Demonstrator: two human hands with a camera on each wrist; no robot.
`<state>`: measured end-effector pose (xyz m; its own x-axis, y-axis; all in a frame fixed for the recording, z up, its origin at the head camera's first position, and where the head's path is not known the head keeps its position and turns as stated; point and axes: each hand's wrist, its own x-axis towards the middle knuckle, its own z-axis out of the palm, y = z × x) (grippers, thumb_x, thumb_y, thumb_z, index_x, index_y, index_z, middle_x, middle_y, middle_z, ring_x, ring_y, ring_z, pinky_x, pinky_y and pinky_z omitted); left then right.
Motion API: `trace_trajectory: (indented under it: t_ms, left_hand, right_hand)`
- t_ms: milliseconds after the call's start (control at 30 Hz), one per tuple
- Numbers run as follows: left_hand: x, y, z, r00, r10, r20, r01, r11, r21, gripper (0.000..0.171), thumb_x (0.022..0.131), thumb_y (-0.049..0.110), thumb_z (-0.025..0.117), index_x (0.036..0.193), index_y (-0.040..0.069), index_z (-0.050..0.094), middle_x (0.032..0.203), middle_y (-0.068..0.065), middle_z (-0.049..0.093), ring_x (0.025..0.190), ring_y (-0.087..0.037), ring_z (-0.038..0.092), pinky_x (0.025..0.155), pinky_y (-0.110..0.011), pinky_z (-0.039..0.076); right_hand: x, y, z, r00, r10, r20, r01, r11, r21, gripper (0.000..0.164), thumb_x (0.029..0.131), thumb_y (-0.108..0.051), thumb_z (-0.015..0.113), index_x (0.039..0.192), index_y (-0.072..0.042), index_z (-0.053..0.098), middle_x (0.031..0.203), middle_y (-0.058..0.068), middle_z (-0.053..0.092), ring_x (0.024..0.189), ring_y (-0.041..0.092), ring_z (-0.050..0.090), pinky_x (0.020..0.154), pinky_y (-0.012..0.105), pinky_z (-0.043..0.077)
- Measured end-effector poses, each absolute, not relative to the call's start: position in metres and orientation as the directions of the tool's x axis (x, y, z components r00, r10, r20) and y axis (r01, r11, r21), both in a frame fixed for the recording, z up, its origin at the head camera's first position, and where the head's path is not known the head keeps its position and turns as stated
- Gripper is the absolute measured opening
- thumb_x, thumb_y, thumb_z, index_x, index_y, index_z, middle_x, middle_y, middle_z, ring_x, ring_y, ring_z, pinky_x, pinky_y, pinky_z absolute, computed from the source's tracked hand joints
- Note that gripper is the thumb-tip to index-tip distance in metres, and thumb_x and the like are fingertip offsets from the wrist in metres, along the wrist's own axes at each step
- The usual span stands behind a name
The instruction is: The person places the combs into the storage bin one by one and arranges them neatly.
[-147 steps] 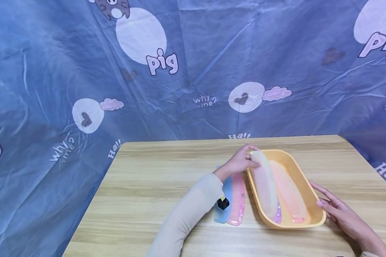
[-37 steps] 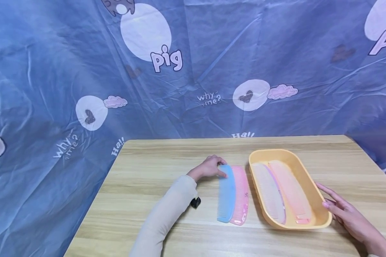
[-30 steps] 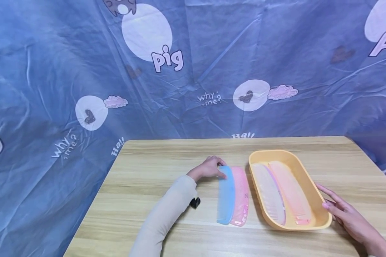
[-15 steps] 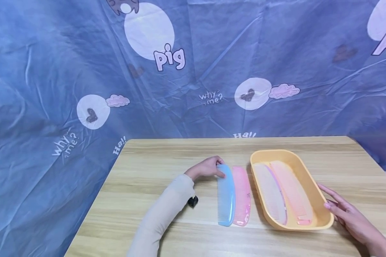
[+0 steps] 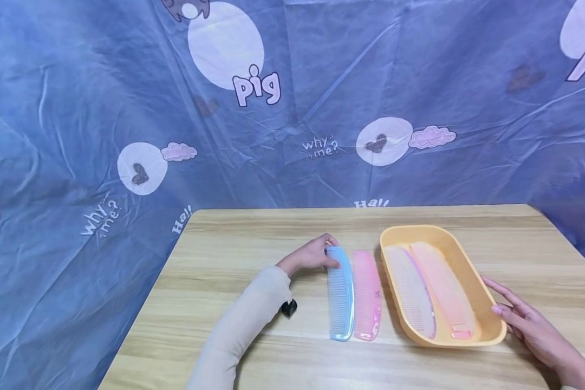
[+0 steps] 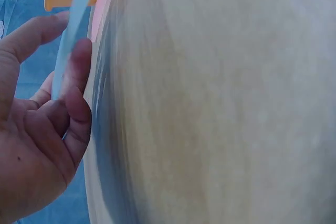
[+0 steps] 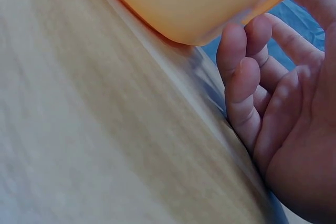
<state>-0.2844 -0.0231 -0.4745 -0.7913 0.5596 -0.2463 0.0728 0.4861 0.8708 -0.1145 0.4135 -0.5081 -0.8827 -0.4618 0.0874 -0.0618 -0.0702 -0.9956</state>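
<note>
My left hand (image 5: 312,254) pinches the far end of a light blue comb (image 5: 342,303) between thumb and fingers. The comb stands on edge, teeth to the left, its near end close over the table. In the left wrist view the blue comb (image 6: 79,14) runs up from between the fingers. Just to its right lies a pink comb (image 5: 367,298). My right hand (image 5: 531,325) holds the right side of a yellow-orange tray (image 5: 460,265), thumb at the rim and fingers against the outer wall. Inside lie a whitish comb with a purple spine (image 5: 411,295) and a pale peach comb (image 5: 443,292).
Everything stands on a wood-grain table (image 5: 239,238). A blue printed cloth (image 5: 292,108) hangs behind the table and at its sides. A small black piece (image 5: 289,307) shows under the left sleeve (image 5: 253,309).
The whitish comb went from my left hand into the tray. The left hand moved left to the blue comb, turned it on edge and drew it slightly off the pink one. The right hand stays.
</note>
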Motion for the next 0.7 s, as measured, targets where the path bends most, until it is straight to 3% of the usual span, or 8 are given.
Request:
trace_trajectory:
  t_ms: [167,500,700]
  left_hand:
    - [-0.2818,-0.0208,-0.476,-0.793,0.558,-0.246,-0.014,0.387,0.922,0.047,0.082,0.0,0.07,0.12,0.005,0.043,0.089,-0.006,0.061,0.072,-0.014,0.06,0.06,-0.025,0.05]
    - [-0.2794,-0.0189,-0.474,-0.839,0.509,-0.189,-0.032,0.302,0.953,0.046,0.084,-0.003,0.062,0.125,0.007,0.043,0.093,-0.011,0.063,0.077,-0.015,0.062,0.069,-0.024,0.051]
    - [-0.2782,-0.0138,-0.4667,-0.851,0.495,-0.175,-0.066,0.23,0.971,0.048,0.084,-0.001,0.059,0.129,0.007,0.042,0.071,0.001,0.056,0.055,-0.009,0.046,0.053,-0.021,0.038]
  right_hand:
    - [-0.1167,0.4145,-0.5089,-0.856,-0.507,0.099,-0.019,-0.162,-0.987,0.066,0.101,0.007,0.021,0.154,-0.032,0.018,0.128,-0.01,0.063,0.105,0.01,0.066,0.079,0.028,0.057]
    - [-0.1178,0.4153,-0.5096,-0.844,-0.526,0.108,-0.005,-0.194,-0.981,0.065,0.102,0.006,0.019,0.155,-0.03,0.014,0.134,-0.014,0.058,0.112,0.009,0.063,0.083,0.029,0.056]
    - [-0.118,0.4153,-0.5105,-0.842,-0.527,0.12,-0.02,-0.192,-0.981,0.065,0.102,0.007,0.019,0.156,-0.029,0.013,0.135,-0.013,0.057,0.114,0.008,0.062,0.086,0.026,0.055]
